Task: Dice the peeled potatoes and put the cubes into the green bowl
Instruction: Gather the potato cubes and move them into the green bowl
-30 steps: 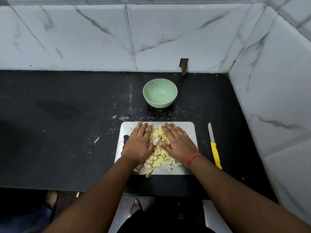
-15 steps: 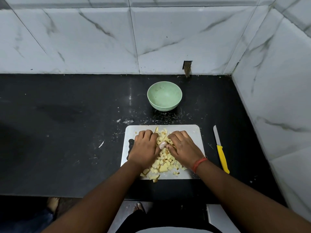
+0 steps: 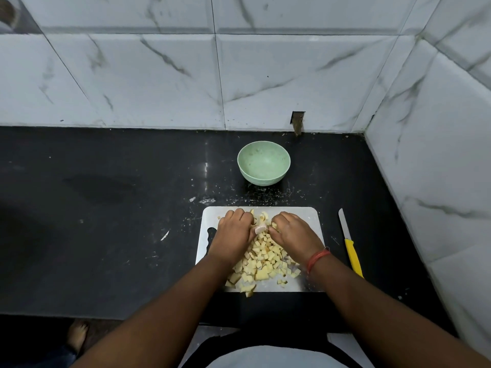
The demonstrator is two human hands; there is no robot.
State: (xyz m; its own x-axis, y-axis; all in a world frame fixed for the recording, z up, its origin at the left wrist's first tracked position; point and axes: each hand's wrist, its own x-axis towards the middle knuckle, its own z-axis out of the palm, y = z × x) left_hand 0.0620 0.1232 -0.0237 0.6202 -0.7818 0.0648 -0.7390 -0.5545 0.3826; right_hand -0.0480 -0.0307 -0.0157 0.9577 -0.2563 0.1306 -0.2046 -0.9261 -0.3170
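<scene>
Left hand (image 3: 233, 235) and right hand (image 3: 293, 235) sit side by side on the far half of the cutting board (image 3: 305, 216), knuckles up, fingers curled down into the heap of potato cubes (image 3: 263, 264). The thumbs nearly meet between them, and a few cubes stick up in the gap. Judgement: both hands are cupping the far part of the heap to gather a double handful for lifting, which explains why they close in from left and right.

The green bowl (image 3: 263, 163) stands on the black counter (image 3: 119, 208) just beyond the board's far edge, directly ahead of the hands, which makes for a short carry. It looks empty, though pale flecks mark its inside. So dicing looks done and transfer is not yet begun.

The knife (image 3: 350, 243), with its yellow handle, lies on the counter just right of the board, blade pointing away and out of the scooping path.

Hidden or unclear:
- The fingertips are buried under the hands, so how many cubes they enclose cannot be told.
- The board's handle cut-out shows only partly beside the left hand.
- One or two cubes at the near edge hang at or past the rim, and I cannot tell whether they rest on the board.
- White scraps dot the counter to the left of the board and beyond it; what they are is unclear.
</scene>
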